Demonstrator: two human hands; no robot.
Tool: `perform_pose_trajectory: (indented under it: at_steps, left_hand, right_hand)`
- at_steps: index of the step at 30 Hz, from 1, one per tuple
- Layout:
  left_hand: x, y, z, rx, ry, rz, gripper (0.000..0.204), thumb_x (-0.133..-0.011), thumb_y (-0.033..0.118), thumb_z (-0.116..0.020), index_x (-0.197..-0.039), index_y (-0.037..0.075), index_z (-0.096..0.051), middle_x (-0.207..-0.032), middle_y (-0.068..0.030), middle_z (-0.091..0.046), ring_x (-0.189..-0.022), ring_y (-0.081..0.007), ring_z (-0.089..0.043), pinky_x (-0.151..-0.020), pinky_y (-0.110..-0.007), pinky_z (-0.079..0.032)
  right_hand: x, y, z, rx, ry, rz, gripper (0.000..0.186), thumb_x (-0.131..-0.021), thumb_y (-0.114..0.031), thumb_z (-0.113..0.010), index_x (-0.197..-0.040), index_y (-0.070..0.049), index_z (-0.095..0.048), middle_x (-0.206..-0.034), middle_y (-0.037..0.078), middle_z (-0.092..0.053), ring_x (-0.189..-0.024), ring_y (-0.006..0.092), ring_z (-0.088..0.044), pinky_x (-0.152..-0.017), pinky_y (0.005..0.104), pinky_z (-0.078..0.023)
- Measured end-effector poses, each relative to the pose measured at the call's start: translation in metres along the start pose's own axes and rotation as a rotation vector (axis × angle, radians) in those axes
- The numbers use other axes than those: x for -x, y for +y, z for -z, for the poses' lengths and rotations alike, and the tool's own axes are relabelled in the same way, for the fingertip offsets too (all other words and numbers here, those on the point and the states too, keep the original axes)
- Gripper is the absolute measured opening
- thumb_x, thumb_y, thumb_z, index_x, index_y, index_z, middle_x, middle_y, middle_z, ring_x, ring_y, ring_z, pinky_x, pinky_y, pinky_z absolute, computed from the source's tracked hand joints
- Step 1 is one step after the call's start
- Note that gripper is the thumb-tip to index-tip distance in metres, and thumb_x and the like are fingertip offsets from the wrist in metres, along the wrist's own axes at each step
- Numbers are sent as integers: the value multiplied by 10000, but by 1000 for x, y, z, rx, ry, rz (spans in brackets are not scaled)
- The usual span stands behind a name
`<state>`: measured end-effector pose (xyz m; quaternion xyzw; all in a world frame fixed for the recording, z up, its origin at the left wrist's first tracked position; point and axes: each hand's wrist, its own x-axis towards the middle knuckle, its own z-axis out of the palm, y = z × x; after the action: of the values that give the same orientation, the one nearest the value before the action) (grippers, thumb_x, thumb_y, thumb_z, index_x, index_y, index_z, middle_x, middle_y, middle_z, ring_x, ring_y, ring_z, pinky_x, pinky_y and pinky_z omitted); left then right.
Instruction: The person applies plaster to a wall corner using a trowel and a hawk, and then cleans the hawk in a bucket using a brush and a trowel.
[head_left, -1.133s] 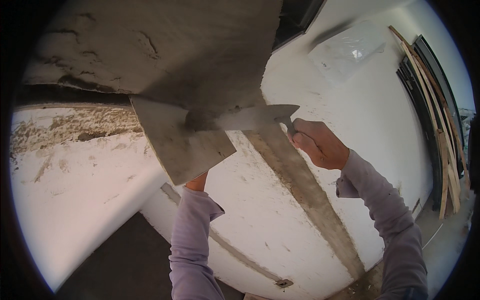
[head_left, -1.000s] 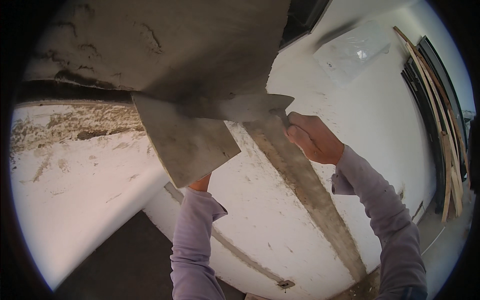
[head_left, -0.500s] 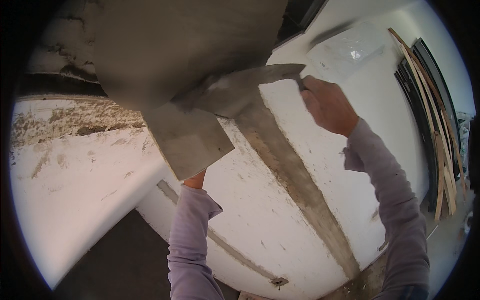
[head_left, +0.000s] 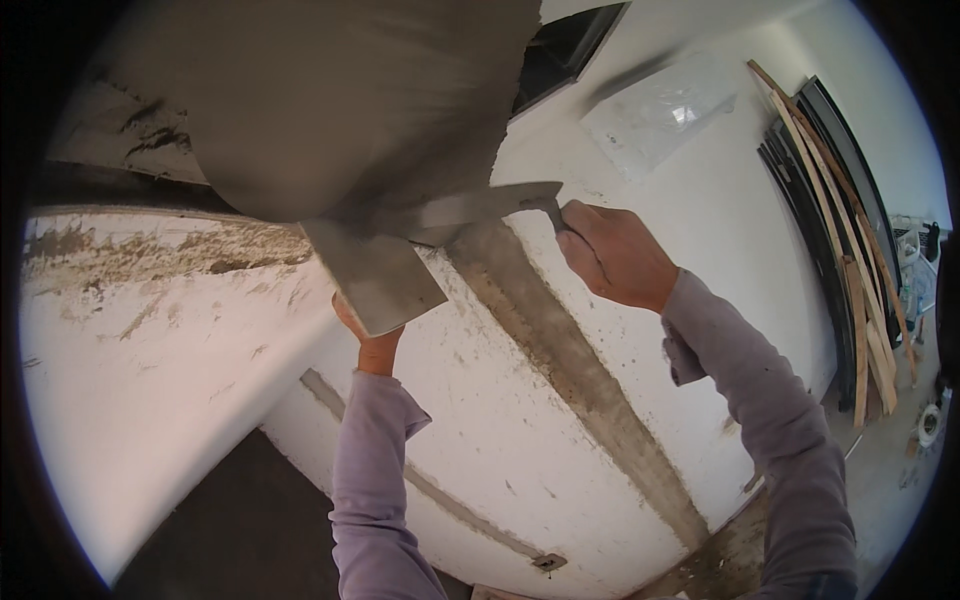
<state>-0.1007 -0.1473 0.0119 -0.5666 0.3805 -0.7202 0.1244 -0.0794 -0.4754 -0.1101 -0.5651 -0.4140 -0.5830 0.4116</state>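
My left hand (head_left: 372, 345) grips a square, mortar-smeared board (head_left: 381, 291) from underneath; most of its fingers are hidden behind it. My right hand (head_left: 615, 255) is closed round the handle of a steel trowel (head_left: 475, 208), whose long blade lies along the lower edge of the grey plaster surface (head_left: 350, 90), just over the board's upper part. The plaster is smooth in the middle, rough and cracked at the left, with a ragged right edge. Below it at the left runs a dark gap (head_left: 120, 188) above a dirty white ledge (head_left: 150, 330).
A white wall (head_left: 520, 440) carries a cement-filled channel (head_left: 580, 370) and a small box (head_left: 549, 562). A plastic sheet (head_left: 650, 115) hangs near a dark window (head_left: 560, 50). Wooden boards and dark profiles (head_left: 840, 240) lean at the right above floor clutter (head_left: 928, 425).
The trowel and my right hand rose, then came back down and slightly left. A broad smooth patch now shows on the upper plaster. The board shifted a little, and the whole view has moved slightly.
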Motion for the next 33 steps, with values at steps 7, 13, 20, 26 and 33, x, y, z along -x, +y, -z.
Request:
perform_pose_trajectory:
  at_steps: [7,13,20,26,33]
  left_hand:
    - [-4,-4,6,-136,18,-139,402,-655,200,-764,-1011,60,-639,-938,-97,-668,-835,-290,-655,-724,-369,-494]
    - [10,-21,4,-45,-41,-26,533,-656,208,-789,-1124,49,-590,-1016,-113,-657,-912,-280,-648,-778,-367,-496]
    - [40,-43,-2,47,-109,35,654,-717,203,-774,-1278,30,-484,-1253,-137,-553,-1168,-263,-531,-995,-410,-411]
    - [25,-27,-2,-67,-53,-141,564,-819,188,-708,-1304,30,-467,-1331,-134,-500,-1260,-273,-436,-1065,-411,-340]
    - [42,-34,-4,415,-41,293,463,-825,184,-697,-1231,24,-540,-1257,-126,-564,-1146,-288,-533,-1004,-391,-396]
  right_hand:
    - [-27,7,0,83,107,-12,170,-909,-178,-493,-851,-20,-471,-673,190,-548,-636,411,-545,-593,483,-409]
    - [7,20,22,-8,57,-99,195,-923,-185,-467,-830,-15,-444,-659,195,-505,-626,415,-512,-585,477,-388]
    - [11,22,49,250,-148,-5,177,-885,-190,-504,-822,-27,-482,-625,195,-523,-622,411,-549,-601,499,-420]
    - [-4,18,101,386,-406,-10,261,-902,-222,-483,-774,5,-504,-675,215,-537,-632,424,-534,-602,513,-417]
    - [34,-14,111,-152,-705,-916,361,-941,-372,-387,-805,-48,-468,-644,19,-439,-564,117,-486,-518,297,-439]
